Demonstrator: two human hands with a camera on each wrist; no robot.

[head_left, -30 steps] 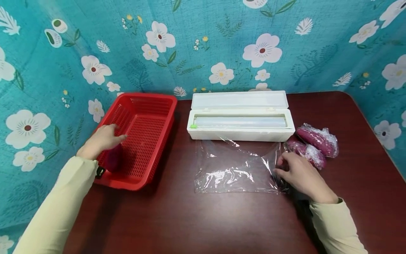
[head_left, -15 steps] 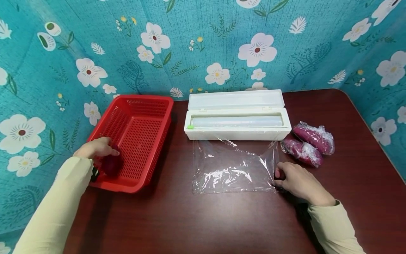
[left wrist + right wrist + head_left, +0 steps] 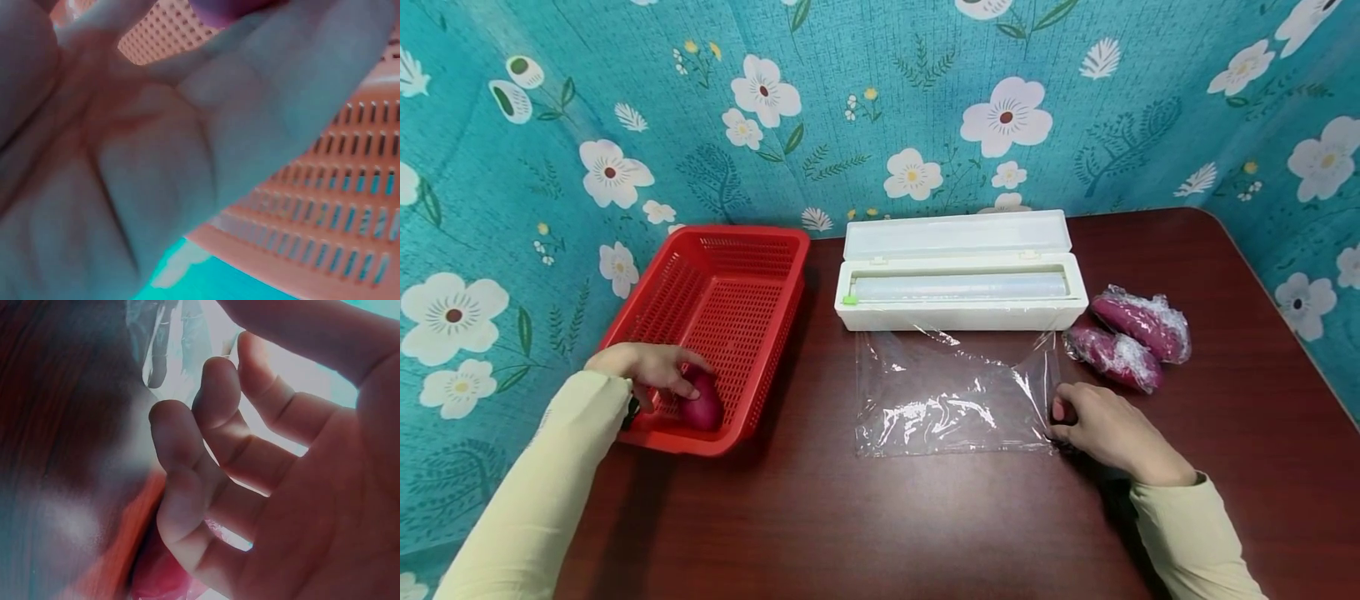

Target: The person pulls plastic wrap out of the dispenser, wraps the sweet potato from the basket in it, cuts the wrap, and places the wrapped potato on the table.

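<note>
A magenta-skinned sweet potato [image 3: 703, 402] is near the front of the red basket [image 3: 790, 333], and its lower end is also in the left wrist view. My left hand [image 3: 651, 367] reaches over the basket's left side and grips it, thumb along one side and fingers over the top. A sheet of clear cling film [image 3: 955, 400] runs from the white dispenser box [image 3: 962, 315] toward the table's front. At the film's right front corner, my right hand [image 3: 1101, 425] pinches the edge between thumb and index finger; the other fingers [image 3: 175, 437] curl loosely.
Two film-wrapped sweet potatoes [image 3: 1138, 337] lie right of the box, just beyond my right hand. The box's lid [image 3: 958, 233] is up, showing the film roll [image 3: 958, 287]; a green slider [image 3: 850, 299] is at its left end. A flowered cloth [image 3: 880, 108] hangs behind the table.
My left hand has come down onto the sweet potato, which has shifted right within the basket. My right hand has closed in on the film's corner. The view has shifted slightly.
</note>
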